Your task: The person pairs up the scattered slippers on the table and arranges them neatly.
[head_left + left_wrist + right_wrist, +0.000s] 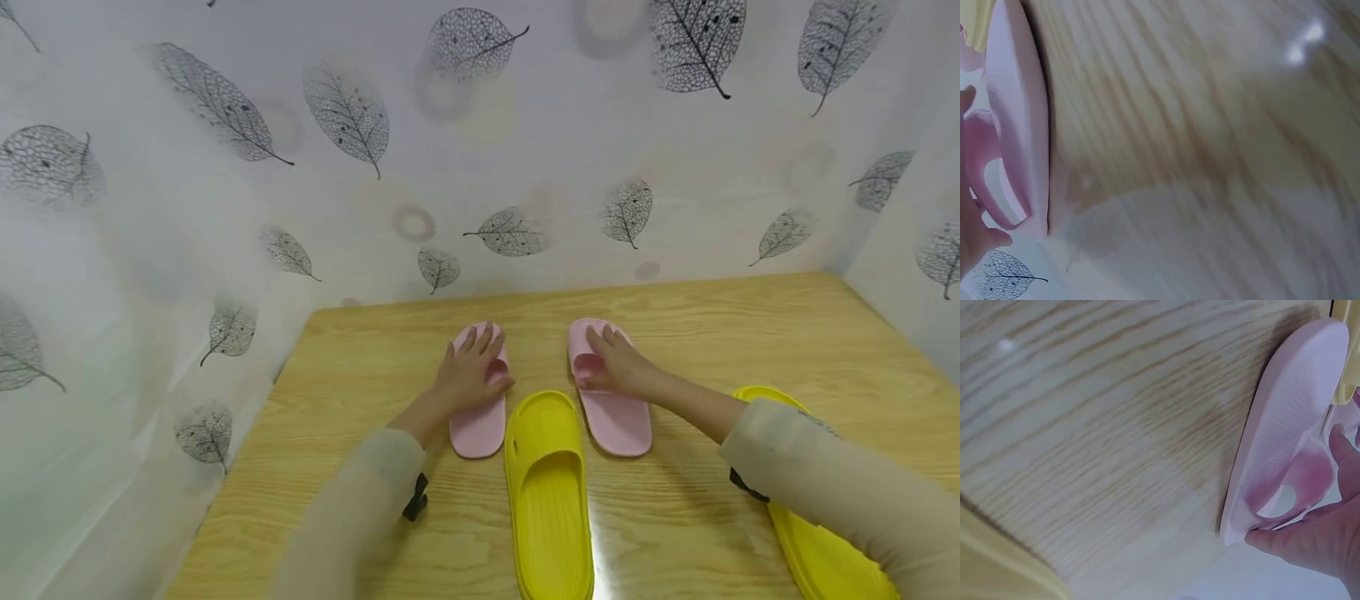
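Slipper number one (478,429), the pink one on the left, lies flat on the wood-grained surface (360,375), toe end away from the person, its long axis running almost straight outward. Slipper number two (618,425), also pink, lies to its right with the toe end away as well, but its axis slants, toe leaning left and heel toward the right. A yellow slipper (552,517) reaches between their near halves, its closed toe likewise pointing away and its open footbed toward the person.

The left hand (467,379) rests on the strap of the first, fingers spread apart and fairly straight, thumb out over the right-hand edge. The right hand (618,371) lies across the strap of the second with its fingers extended; the right wrist view shows one finger touching the rim at the toe. Neither hand looks clamped; how firmly they press, I cannot tell.

Counted: two pink slippers, two yellow ones, two hands. The second yellow slipper (828,554) sits at the right, slanting and partly hidden by the right sleeve (832,475)
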A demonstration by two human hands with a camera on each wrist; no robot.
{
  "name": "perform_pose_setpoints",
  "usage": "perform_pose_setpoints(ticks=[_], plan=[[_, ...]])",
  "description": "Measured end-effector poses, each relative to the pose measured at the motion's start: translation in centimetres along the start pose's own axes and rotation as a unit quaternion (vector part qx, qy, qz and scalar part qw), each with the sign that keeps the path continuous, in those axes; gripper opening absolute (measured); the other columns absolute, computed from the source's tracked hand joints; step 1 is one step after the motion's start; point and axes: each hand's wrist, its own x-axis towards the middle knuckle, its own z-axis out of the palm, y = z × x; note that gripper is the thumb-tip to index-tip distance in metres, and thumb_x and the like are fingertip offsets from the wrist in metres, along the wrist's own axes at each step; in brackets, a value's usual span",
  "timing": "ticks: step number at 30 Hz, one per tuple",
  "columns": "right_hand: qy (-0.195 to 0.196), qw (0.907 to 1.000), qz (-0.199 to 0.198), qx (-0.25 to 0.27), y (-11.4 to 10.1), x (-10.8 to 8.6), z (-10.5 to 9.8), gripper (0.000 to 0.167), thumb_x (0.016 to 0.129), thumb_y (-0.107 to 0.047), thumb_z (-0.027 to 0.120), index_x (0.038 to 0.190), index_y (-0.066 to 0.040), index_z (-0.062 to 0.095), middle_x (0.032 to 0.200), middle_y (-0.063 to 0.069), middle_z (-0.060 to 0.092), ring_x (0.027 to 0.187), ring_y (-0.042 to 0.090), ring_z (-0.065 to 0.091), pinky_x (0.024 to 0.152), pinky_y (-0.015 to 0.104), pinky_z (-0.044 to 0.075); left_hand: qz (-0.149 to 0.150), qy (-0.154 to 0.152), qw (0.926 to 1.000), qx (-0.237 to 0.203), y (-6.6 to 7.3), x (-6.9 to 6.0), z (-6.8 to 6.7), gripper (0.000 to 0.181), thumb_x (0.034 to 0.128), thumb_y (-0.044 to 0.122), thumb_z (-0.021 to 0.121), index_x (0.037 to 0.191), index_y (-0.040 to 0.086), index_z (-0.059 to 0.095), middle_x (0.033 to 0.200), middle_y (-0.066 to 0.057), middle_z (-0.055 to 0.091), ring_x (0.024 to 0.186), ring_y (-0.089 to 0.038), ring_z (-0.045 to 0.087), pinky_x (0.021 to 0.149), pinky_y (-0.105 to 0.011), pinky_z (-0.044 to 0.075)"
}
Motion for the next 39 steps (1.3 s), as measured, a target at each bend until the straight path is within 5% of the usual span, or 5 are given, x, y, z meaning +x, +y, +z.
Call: perform_pose_setpoints(ticks=[8, 16, 24, 30, 39], plan=[[-0.002, 0.9983, -0.047, -0.034, -0.5, -2.1, -0.6, 0.088, 0.082, -0.033, 0.072, 0.143, 0.01, 0.026, 0.144, 0.042, 0.017, 0.133, 0.057, 0.018, 0.106, 0.064, 0.021, 0.082, 0.023, 0.9953, 0.046, 0.0, -1.6, -0.5, 0.082, 0.0891, 0.056, 0.053, 0.151, 0.013, 0.023, 0.156, -0.013, 0.02, 0.142, -0.033, 0.023, 0.108, -0.06, 0.026], [0.011, 0.9927, -0.08, -0.09, -0.4, -3.7, -0.8, 0.085, 0.081, -0.036, 0.073, 0.142, 0.007, 0.033, 0.142, 0.039, 0.027, 0.131, 0.055, 0.026, 0.104, 0.065, 0.026, 0.147, 0.038, 0.988, 0.028, 0.3, -3.9, -0.4, 0.082, 0.0876, 0.052, 0.058, 0.149, 0.007, 0.028, 0.154, -0.018, 0.024, 0.14, -0.041, 0.023, 0.104, -0.066, 0.025], [-0.01, 0.9893, -0.107, -0.099, -0.3, -5.1, -0.6, 0.087, 0.077, -0.039, 0.075, 0.143, 0.002, 0.035, 0.143, 0.035, 0.032, 0.129, 0.052, 0.034, 0.1, 0.065, 0.032, 0.232, 0.126, 0.9638, 0.036, 0.3, -5.6, -0.2, 0.082, 0.0928, 0.065, 0.03, 0.141, -0.001, 0.041, 0.144, -0.021, 0.042, 0.132, -0.04, 0.04, 0.099, -0.061, 0.038], [-0.053, 0.9848, -0.144, -0.08, 0.0, -6.4, -0.6, 0.083, 0.078, -0.036, 0.075, 0.142, 0.002, 0.037, 0.145, 0.033, 0.032, 0.127, 0.051, 0.037, 0.1, 0.063, 0.033, 0.218, 0.08, 0.9721, 0.034, 0.5, -6.9, -0.4, 0.081, 0.0803, 0.049, 0.068, 0.141, 0.001, 0.042, 0.144, -0.02, 0.043, 0.132, -0.038, 0.041, 0.098, -0.063, 0.037], [-0.068, 0.9759, -0.159, -0.133, 0.5, -7.6, -0.1, 0.073, 0.082, -0.039, 0.069, 0.14, -0.002, 0.044, 0.142, 0.025, 0.041, 0.129, 0.049, 0.037, 0.1, 0.064, 0.032, 0.18, 0.019, 0.9829, 0.036, 0.3, -8.5, -0.3, 0.081, 0.0817, 0.057, 0.063, 0.143, 0.008, 0.042, 0.147, -0.014, 0.039, 0.135, -0.032, 0.039, 0.103, -0.053, 0.038]])
